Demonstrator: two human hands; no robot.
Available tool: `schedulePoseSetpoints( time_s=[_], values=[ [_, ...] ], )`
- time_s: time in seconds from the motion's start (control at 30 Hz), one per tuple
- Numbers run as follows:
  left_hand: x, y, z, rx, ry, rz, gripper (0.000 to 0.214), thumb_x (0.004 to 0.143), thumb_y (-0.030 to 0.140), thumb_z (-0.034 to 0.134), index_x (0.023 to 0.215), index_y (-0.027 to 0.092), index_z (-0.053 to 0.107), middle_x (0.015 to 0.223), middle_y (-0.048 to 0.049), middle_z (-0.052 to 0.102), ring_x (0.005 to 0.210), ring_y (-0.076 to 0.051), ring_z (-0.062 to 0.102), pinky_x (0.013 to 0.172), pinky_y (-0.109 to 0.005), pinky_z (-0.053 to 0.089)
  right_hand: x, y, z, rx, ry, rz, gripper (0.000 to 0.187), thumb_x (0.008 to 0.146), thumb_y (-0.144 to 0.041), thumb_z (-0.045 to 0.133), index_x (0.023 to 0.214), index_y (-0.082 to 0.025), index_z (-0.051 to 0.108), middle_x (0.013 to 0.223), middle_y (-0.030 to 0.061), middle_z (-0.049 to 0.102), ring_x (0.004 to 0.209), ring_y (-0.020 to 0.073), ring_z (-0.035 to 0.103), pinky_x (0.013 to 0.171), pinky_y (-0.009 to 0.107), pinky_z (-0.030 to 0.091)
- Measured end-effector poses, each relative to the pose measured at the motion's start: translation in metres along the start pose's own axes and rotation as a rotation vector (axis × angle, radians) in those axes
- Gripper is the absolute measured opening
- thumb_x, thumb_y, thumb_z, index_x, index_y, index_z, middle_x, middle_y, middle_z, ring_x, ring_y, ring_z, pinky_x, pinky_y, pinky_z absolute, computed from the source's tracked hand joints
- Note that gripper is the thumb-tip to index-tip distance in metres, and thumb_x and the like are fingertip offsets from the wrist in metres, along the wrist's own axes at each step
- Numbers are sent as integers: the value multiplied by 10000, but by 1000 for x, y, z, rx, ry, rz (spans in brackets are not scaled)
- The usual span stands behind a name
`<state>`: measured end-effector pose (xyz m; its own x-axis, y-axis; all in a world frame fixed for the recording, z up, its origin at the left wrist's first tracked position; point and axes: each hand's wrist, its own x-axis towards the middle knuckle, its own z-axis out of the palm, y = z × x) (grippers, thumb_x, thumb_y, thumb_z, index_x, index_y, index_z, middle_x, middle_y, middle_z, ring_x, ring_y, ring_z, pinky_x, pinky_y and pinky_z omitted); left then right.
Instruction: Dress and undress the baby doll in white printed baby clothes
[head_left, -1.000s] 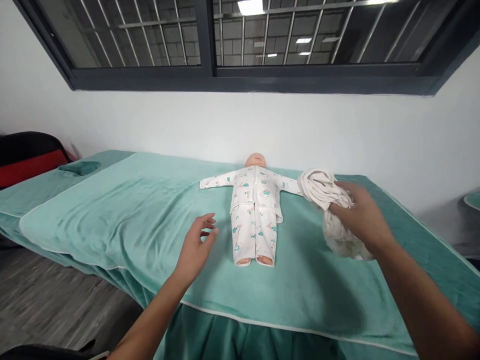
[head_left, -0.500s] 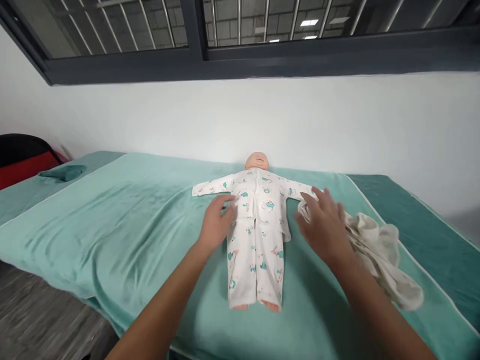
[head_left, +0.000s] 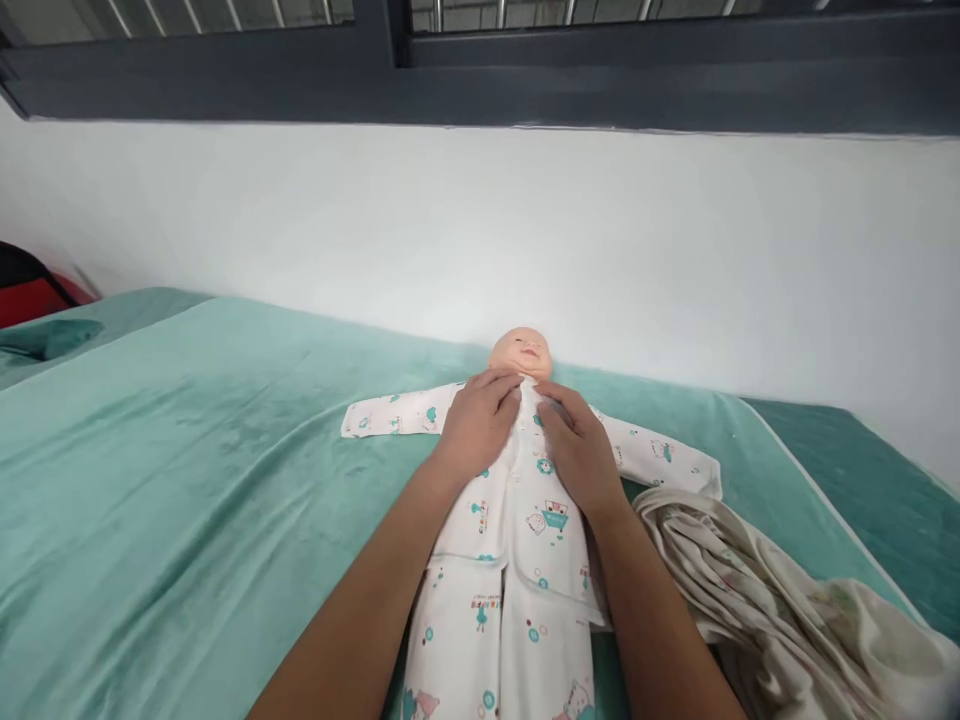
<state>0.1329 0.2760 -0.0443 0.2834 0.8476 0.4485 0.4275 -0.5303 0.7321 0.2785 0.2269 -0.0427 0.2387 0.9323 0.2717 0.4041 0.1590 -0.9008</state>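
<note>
A baby doll point(head_left: 521, 350) lies on its back, its head toward the wall. It wears a white baby shirt point(head_left: 547, 545) with small green prints and matching trousers point(head_left: 457, 640); the long sleeves stretch out to both sides. My left hand point(head_left: 480, 420) rests on the chest, fingers and thumb closed at the shirt's neckline, just below the doll's chin. Opposite it, my right hand point(head_left: 581, 445) has its finger and thumb tips at the other side of the neckline, closed on the cloth. The shirt's front edges meet between my hands. The doll's feet are outside the view.
A crumpled off-white cloth point(head_left: 780, 600) lies beside my right forearm. Green sheeting point(head_left: 247, 430) covers the bed, which meets a white wall point(head_left: 375, 220) under a dark window frame point(head_left: 600, 85). A red and black item point(head_left: 34, 295) sits at far left.
Both hands have moved from beside the doll's body up to the shirt's neckline and now touch it. The view has come closer, and the doll's face shows more.
</note>
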Motion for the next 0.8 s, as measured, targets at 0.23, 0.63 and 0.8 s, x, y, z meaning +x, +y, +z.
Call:
schedulePoseSetpoints(
  time_s=[0.23, 0.63, 0.8],
  values=[
    [0, 3, -5, -14, -70, -24, 344, 991, 249, 426, 1207, 241, 694, 1352, -34, 656, 1299, -217, 543, 1171, -410, 369, 2, 1, 2, -15, -18, -44, 346, 901, -366, 508, 1181, -242, 668, 1324, 56, 661, 1270, 251, 556, 1115, 430, 381],
    [-1, 7, -7, -12, -89, -57, 387, 990, 215, 405, 1237, 278, 695, 1379, -5, 633, 1322, -207, 518, 1175, -401, 361, 4, 4, 1, -85, -116, -149, 464, 943, -325, 461, 1385, -262, 585, 1454, 52, 586, 1371, 249, 496, 1167, 450, 351],
    [-1, 8, -7, -14, -89, -64, 394, 977, 185, 407, 1196, 298, 715, 1362, 4, 638, 1316, -205, 520, 1172, -411, 359, 4, 4, 1, -98, -133, -148, 493, 954, -323, 450, 1436, -276, 545, 1512, 45, 533, 1419, 254, 446, 1208, 491, 287]
  ],
)
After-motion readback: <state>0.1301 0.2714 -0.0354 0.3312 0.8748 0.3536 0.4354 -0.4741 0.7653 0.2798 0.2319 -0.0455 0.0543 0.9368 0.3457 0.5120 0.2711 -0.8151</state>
